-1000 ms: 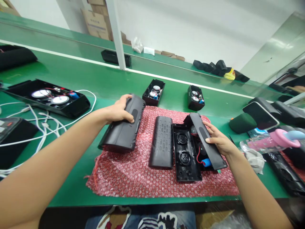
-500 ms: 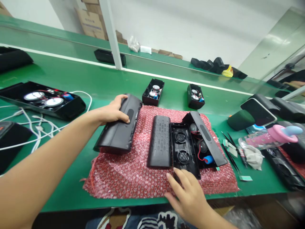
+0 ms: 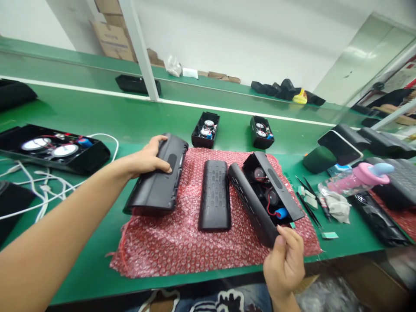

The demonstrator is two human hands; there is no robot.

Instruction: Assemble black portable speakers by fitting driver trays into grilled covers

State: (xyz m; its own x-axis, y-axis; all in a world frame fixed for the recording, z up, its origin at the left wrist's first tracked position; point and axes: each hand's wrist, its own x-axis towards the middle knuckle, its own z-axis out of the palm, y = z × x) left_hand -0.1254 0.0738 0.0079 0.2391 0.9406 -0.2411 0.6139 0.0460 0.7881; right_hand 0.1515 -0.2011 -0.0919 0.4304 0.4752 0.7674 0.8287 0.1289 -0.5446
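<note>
On the red bubble wrap (image 3: pixel 182 247) covering the green surface (image 3: pixel 107 117), head view: left hand (image 3: pixel 147 158) grips the far end of a closed black case (image 3: pixel 156 182). Right hand (image 3: pixel 286 260) pinches the near end of the open case (image 3: pixel 263 199), tilted, wiring and blue cell exposed. Rigid, smooth plastic, likely light; hold by the shell edges, clear of the fragile wiring. A ribbed cover (image 3: pixel 214 195) lies between the cases.

No text, label, brand or number is legible on anything in view.
</note>
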